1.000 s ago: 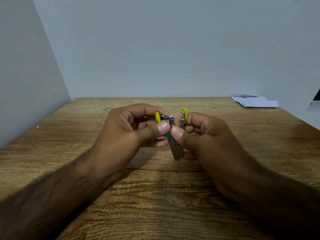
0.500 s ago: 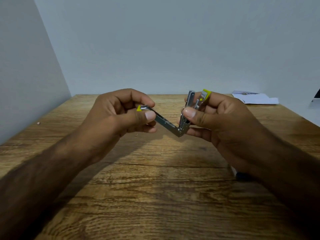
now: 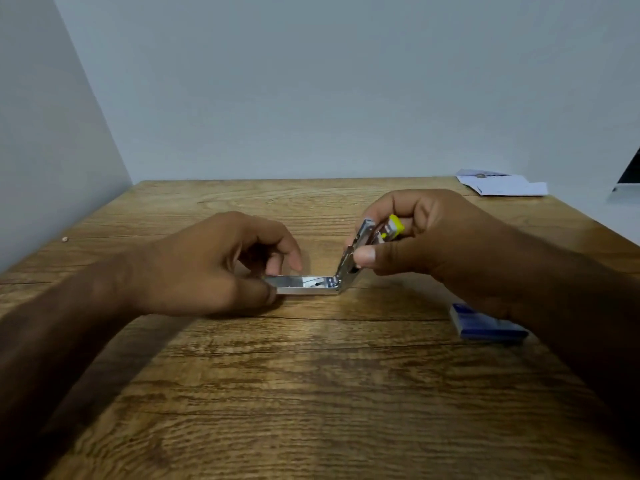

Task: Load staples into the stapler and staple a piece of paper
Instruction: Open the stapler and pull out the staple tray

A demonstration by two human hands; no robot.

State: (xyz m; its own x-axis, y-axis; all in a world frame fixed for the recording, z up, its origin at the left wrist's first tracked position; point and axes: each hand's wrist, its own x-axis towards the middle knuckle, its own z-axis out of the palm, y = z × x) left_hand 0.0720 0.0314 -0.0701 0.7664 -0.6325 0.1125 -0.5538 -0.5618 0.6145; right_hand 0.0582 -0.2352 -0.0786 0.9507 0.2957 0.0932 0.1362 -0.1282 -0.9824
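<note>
A small metal stapler (image 3: 311, 285) with yellow plastic tips lies opened at its hinge on the wooden table (image 3: 311, 393). Its flat half rests on the wood, and my left hand (image 3: 207, 268) pinches that half at its left end. My right hand (image 3: 426, 237) holds the other half tilted up to the right, thumb on its side, with the yellow tip showing between the fingers. A small blue and white box (image 3: 485, 325), probably staples, lies on the table under my right forearm. Folded white paper (image 3: 502, 185) sits at the far right corner.
Grey walls close the table at the back and the left. A tiny pale speck (image 3: 64, 239) lies near the left edge. A dark-edged device (image 3: 627, 183) shows at the far right, beyond the table.
The stapler went from nearly folded shut and held in the air to spread wide open. Both hands lowered it until one half lay flat on the table. The blue box came into view.
</note>
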